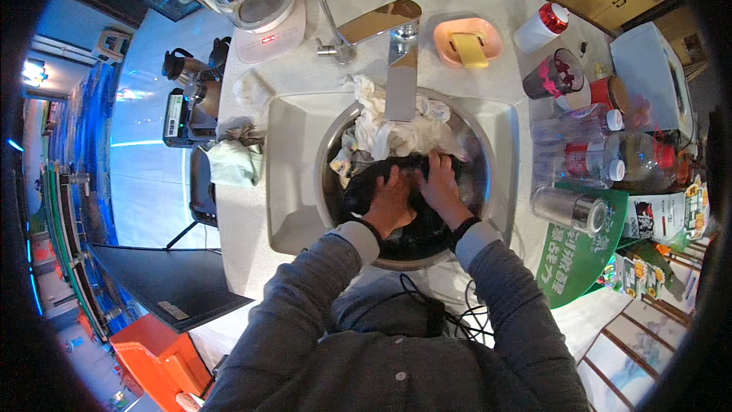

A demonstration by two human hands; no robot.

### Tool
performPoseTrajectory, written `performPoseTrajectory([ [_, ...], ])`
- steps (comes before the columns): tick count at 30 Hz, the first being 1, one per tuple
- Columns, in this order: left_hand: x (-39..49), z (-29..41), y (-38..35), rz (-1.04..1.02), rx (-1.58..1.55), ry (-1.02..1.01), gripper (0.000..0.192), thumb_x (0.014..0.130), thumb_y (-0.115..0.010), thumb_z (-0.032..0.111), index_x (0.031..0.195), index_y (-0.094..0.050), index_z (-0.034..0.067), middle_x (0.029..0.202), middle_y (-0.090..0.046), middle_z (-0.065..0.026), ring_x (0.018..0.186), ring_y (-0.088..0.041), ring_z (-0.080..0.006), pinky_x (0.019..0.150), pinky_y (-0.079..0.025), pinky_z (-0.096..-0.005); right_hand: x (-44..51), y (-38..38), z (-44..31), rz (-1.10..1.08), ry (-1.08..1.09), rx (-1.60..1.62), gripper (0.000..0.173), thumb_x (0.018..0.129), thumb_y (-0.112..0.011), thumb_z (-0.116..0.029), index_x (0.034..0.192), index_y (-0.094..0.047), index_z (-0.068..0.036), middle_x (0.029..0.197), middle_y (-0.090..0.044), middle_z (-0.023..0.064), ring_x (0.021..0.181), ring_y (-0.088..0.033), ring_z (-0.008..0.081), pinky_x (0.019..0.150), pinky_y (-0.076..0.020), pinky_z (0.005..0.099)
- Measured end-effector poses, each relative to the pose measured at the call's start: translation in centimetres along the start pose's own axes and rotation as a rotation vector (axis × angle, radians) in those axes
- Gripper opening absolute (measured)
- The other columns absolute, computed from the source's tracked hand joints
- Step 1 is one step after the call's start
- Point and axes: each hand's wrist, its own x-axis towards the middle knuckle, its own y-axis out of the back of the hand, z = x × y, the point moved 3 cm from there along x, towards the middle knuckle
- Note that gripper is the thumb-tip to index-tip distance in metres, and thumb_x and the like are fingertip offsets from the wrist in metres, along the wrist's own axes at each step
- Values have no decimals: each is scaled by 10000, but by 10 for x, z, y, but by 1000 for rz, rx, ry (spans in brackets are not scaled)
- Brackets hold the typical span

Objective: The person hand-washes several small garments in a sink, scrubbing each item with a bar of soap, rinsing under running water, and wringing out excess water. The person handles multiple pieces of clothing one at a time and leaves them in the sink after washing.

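Note:
A round metal basin (488, 183) rests in a white rectangular sink (286, 177) under a chrome faucet (402, 77). Dark wet cloth (366, 183) lies in the basin's near part, with white cloth (394, 131) bunched behind it below the spout. My left hand (393, 197) presses on the dark cloth, its fingers partly spread. Just to its right, my right hand (440, 183) is on the same cloth with bent fingers. Whether either hand grips a fold cannot be made out. Water appears to lie around the cloth.
Behind the sink stand a glass kettle on its base (269, 40) and a pink soap dish (440, 40) with a yellow soap bar (470, 50). Plastic bottles (583, 163), a tumbler (552, 74) and a glass jar (566, 209) line the right. A pale green cloth (234, 163) hangs at the left counter edge.

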Motion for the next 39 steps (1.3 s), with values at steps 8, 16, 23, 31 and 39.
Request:
performPoseTrajectory([
  [8,-29,12,22,175,-705,13,715,783,-620,434,1337,-329,87,1255,-397,-133,1191,-392,-343,921,-331,-575,21,36,11,125,-79,334,453,812,-646,-285,1182,-507,-64,1056,-586,78,911,-584,217,736,-467,360],
  [16,-35,56,63,-280,-2543,-271,737,790,-539,604,1345,-340,163,1275,-464,-155,1115,-512,-273,937,-407,-479,-124,117,-51,323,386,934,250,778,-688,-163,879,-483,-61,863,-497,31,831,-486,156,787,-393,260],
  [23,-3,35,11,-114,-2481,-62,461,909,-449,397,1263,-451,101,1243,-498,-105,1098,-502,-250,962,-393,-388,-103,61,-55,343,54,800,227,733,-649,-146,880,-517,-35,911,-573,163,825,-576,337,697,-459,382],
  [31,3,27,4,144,-2297,355,404,914,-434,401,1163,-512,93,1103,-576,-84,1004,-548,-252,884,-444,-405,-69,58,-49,526,79,521,341,814,-596,-365,999,-534,-86,1047,-516,207,900,-550,386,764,-470,429],
  [39,-7,38,6,387,-2083,510,297,851,-582,239,1087,-547,61,991,-584,-75,929,-567,-214,750,-484,-357,-70,50,-27,453,-222,664,271,816,-600,-293,925,-584,-45,927,-611,186,848,-593,372,730,-472,419],
])
